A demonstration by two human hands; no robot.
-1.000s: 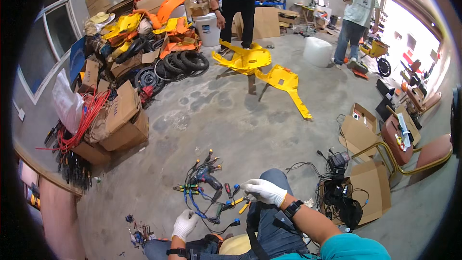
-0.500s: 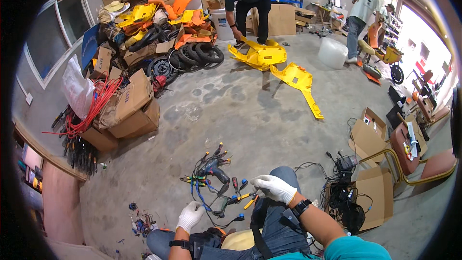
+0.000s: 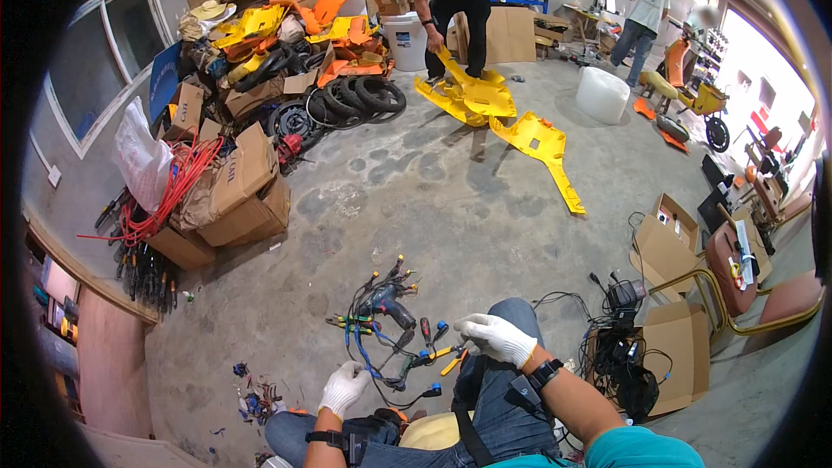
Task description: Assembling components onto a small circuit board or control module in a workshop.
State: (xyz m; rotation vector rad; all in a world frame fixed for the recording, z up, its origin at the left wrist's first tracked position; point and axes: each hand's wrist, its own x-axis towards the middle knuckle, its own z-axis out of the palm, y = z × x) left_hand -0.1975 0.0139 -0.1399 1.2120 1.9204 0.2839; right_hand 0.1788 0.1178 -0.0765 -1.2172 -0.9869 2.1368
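My left hand (image 3: 344, 387), in a white knit glove, hovers above my left thigh near a blue-black cable. Its fingers are curled together, and whatever they may hold is too small to see. My right hand (image 3: 497, 338), gloved alike, is above my right knee with fingertips pressed together, pointing left; anything between them cannot be made out. On the floor ahead lie a power drill (image 3: 394, 310), a wire harness (image 3: 357, 299) with yellow-tipped ends, pliers with green and red handles (image 3: 357, 323), a red-and-black screwdriver (image 3: 425, 331) and a yellow-handled tool (image 3: 452, 363) beside my right hand.
Black cables and adapters (image 3: 620, 329) lie by an open cardboard box (image 3: 680, 355) at right, near a chair (image 3: 732, 269). Wire scraps (image 3: 260, 403) lie left of my knee. Far off, a person (image 3: 455, 0) bends over yellow panels (image 3: 485, 100); another person (image 3: 648, 9) stands further right.
My hands stay in nearly the same place. The far person has lifted the end of a yellow panel and straightened somewhat; the person at far right has changed stance.
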